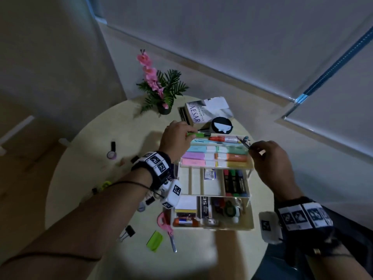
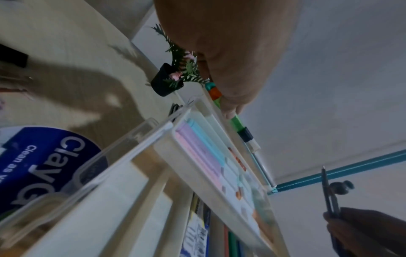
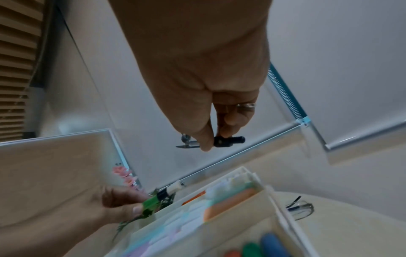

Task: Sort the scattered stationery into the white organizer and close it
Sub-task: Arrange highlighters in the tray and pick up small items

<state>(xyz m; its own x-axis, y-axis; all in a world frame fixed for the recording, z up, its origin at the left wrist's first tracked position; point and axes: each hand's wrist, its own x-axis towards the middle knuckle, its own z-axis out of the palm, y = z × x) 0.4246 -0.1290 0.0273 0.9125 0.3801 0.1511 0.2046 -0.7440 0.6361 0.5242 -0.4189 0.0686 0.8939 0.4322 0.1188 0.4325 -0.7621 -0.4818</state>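
Round table [image 1: 96, 142] before us: one white organizer [image 1: 250, 223], our left hand [image 1: 175, 136] pinching one green pen [image 1: 198, 135], right hand [image 1: 270, 158] pinching one compass [image 3: 228, 139], its black knob showing only from the right wrist.

It looks like an office or study corner: a round pale worktop [image 1: 84, 150] stands against roller blinds [image 1: 242, 37], carrying a potted fake flower [image 1: 159, 87] and a paperback book [image 1: 210, 110] at its far edge, beside scattered stationery.
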